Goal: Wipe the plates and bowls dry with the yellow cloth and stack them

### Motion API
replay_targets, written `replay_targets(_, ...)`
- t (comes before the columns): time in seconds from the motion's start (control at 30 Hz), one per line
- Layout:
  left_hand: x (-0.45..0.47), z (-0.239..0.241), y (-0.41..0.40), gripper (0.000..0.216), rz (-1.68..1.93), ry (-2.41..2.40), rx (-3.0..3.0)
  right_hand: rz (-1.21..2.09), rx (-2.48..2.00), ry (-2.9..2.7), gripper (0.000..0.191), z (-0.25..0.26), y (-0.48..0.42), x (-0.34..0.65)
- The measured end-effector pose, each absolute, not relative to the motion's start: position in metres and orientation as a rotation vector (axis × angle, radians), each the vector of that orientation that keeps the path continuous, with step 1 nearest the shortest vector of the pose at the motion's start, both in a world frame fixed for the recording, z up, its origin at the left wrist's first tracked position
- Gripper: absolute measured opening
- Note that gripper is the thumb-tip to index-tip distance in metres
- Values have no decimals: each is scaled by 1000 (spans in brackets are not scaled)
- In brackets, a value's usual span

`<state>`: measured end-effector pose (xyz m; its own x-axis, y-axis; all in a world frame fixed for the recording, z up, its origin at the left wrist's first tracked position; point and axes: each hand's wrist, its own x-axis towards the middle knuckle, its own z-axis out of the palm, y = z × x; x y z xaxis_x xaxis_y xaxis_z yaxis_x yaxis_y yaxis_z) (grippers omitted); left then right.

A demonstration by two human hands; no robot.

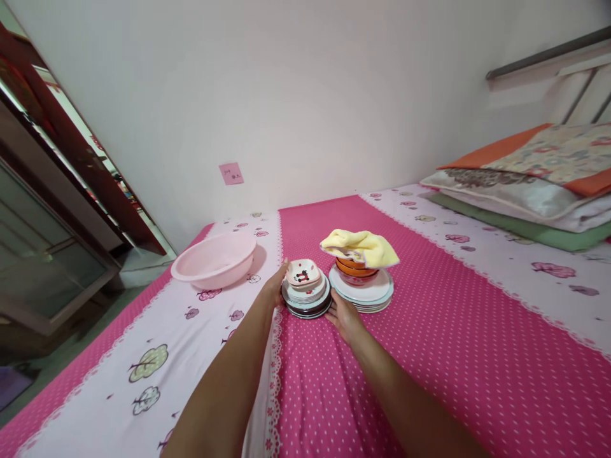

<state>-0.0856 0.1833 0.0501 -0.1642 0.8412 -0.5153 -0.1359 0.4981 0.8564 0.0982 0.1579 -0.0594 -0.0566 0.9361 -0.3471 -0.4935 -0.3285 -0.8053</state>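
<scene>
A stack of plates (312, 301), white and dark brown, sits on the pink bedspread, with a small square pink dish (302, 273) bearing a cartoon figure on top. My left hand (278, 286) holds the stack's left side, thumb up along the small dish. On the other side my right hand (342, 315) grips the lower right rim, its fingers partly under the plates. Close by on the right stands a second stack of white plates (382, 294). Orange bowls (356, 270) rest on that stack, and a crumpled yellow cloth (360, 247) covers them.
A pink plastic basin (214, 264) stands to the left on the bedspread (453, 356). Pillows (525, 184) are piled at the far right, below a metal rail (548, 54). A white wall (334, 102) with a pink note (231, 173) rises behind. A doorway lies at the left.
</scene>
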Motion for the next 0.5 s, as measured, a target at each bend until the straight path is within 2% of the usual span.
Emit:
replay_targets(0.23,-91,40,186,81,960,1466,679,1667,-1045,-609,22,-60,160,99)
replay_targets(0.5,-92,29,168,76,1090,1360,663,1672,-1004,-693,20,-65,144,104)
